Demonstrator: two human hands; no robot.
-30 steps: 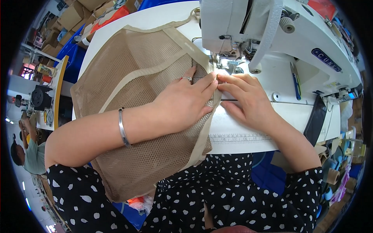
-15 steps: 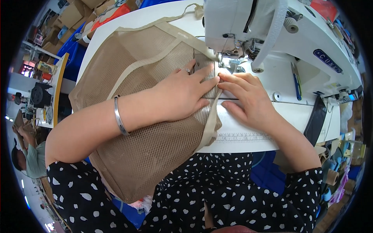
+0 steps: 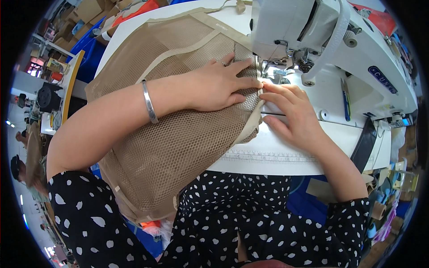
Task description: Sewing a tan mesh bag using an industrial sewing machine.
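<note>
A brown mesh bag (image 3: 178, 143) with beige edge tape lies over the table's left part and hangs off the front. My left hand (image 3: 219, 85) rests on the mesh, its fingers spread and its index fingertip at the taped edge. Touching that same edge from the right is my right hand (image 3: 292, 114), fingertips beside the left index finger and thumb held apart. Just beyond the fingertips, the edge runs up to the presser foot area of a white sewing machine (image 3: 279, 29). Fingers and machine parts hide the exact spot under the needle.
Blue-handled tweezers (image 3: 346, 100) and a small white bobbin-like disc (image 3: 323, 115) lie right of my right hand. A printed ruler strip (image 3: 272, 157) runs along the table's front. At far left, another person (image 3: 27, 167) is near a second workstation; boxes (image 3: 91, 11) are stacked behind.
The mesh bag's lower edge has swung upward slightly, and its taped edge has moved along at the machine. My left fingers have shifted, the index now meeting the right fingertips. The whole view has tilted a little.
</note>
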